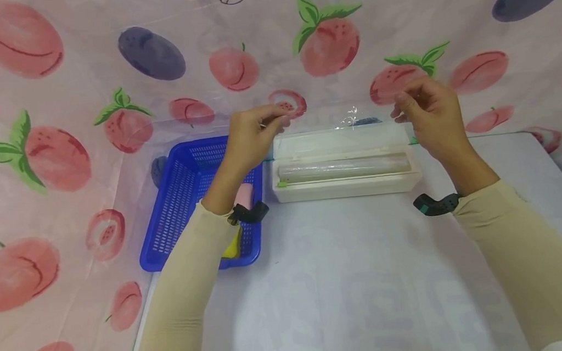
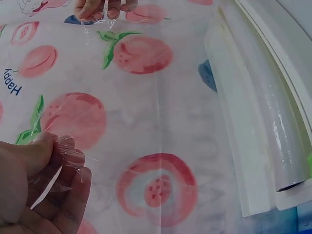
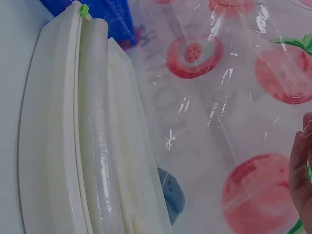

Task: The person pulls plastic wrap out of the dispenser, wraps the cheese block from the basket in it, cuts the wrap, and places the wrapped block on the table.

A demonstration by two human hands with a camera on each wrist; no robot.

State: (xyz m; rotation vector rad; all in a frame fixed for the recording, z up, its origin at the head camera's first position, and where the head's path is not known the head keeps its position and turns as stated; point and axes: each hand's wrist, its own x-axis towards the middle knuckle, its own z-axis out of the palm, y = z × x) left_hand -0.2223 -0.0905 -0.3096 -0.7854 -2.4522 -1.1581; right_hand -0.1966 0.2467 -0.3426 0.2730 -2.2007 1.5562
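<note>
Clear plastic film (image 1: 353,116) (image 3: 214,112) stretches between the two raised hands, above and behind a long white dispenser box (image 1: 348,187). Inside the box, whose lid (image 1: 340,141) stands open, lies a roll of film (image 1: 345,168) (image 2: 278,126). The left hand (image 1: 253,136) (image 2: 44,185) pinches one side of the film between thumb and fingers, with crumpled film showing there in the left wrist view. At the other side, the right hand (image 1: 432,117) (image 2: 105,9) pinches the film; only part of it shows at the right edge of the right wrist view.
Left of the box is a blue basket (image 1: 164,206), partly behind the left forearm, holding a pink item (image 1: 244,195) and a yellow item (image 1: 232,246). A green slider (image 1: 282,185) sits on the box's front edge. Fruit-patterned cloth hangs behind the white table (image 1: 348,280).
</note>
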